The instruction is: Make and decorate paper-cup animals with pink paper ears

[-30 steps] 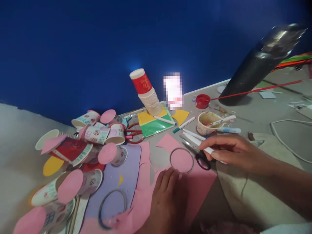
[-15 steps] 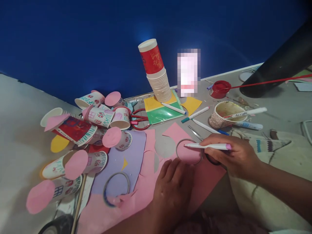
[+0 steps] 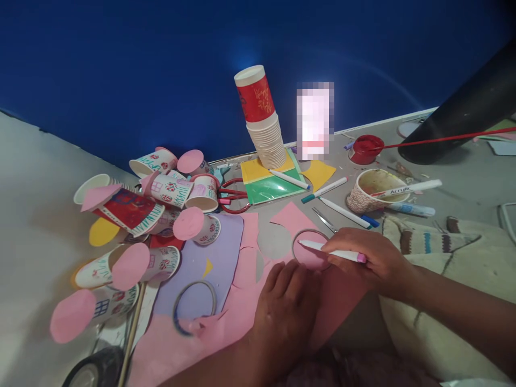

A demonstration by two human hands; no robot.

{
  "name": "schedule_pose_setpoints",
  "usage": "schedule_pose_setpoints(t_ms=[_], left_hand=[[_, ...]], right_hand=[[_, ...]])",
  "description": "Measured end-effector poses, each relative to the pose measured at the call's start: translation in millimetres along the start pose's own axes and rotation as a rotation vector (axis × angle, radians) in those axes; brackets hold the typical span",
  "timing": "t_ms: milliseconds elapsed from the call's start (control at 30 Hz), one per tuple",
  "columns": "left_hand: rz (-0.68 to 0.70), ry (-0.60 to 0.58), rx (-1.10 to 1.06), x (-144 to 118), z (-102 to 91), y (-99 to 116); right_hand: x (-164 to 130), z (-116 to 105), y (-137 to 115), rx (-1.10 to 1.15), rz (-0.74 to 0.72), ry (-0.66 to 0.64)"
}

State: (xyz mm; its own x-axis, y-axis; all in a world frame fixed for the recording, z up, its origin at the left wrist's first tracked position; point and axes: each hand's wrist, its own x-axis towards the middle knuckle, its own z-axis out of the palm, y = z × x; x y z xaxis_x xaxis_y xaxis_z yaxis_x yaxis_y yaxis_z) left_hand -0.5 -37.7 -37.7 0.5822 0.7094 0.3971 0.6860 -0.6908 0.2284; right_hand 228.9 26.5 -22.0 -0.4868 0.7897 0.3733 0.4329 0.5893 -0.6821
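Pink sheet (image 3: 242, 322) lies pinned under the flat, open left hand (image 3: 286, 312) — right hand (image 3: 374, 260) grips a pen (image 3: 330, 251) at the ring (image 3: 310, 248); best kept tight against its rim.

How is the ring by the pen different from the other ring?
The ring under the pen lies on pink paper, pressed by the left hand, with the right hand holding a white pen across it. The other ring lies mostly on purple foam, untouched. Both are thin, round hoops lying flat.
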Motion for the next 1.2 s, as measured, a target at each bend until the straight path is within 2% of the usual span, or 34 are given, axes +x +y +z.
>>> schedule_pose_setpoints(t_ms=[533, 767, 1000, 1200], left_hand=[[0.022, 0.035, 0.058, -5.4, 0.0, 1.5], [0.035, 0.065, 0.061, 1.2, -5.2, 1.9], [0.034, 0.072, 0.037, -3.9, -2.1, 1.3], [0.042, 0.052, -0.018, -5.1, -1.2, -0.2]], right_hand=[[0.6, 7.5, 2.5, -0.099, -0.043, -0.008], [-0.8, 4.9, -0.9, -0.304, -0.088, -0.014], [2.7, -6.2, -18.7, -0.584, -0.178, 0.001], [9.6, -18.4, -26.9, -0.648, -0.119, -0.055]])
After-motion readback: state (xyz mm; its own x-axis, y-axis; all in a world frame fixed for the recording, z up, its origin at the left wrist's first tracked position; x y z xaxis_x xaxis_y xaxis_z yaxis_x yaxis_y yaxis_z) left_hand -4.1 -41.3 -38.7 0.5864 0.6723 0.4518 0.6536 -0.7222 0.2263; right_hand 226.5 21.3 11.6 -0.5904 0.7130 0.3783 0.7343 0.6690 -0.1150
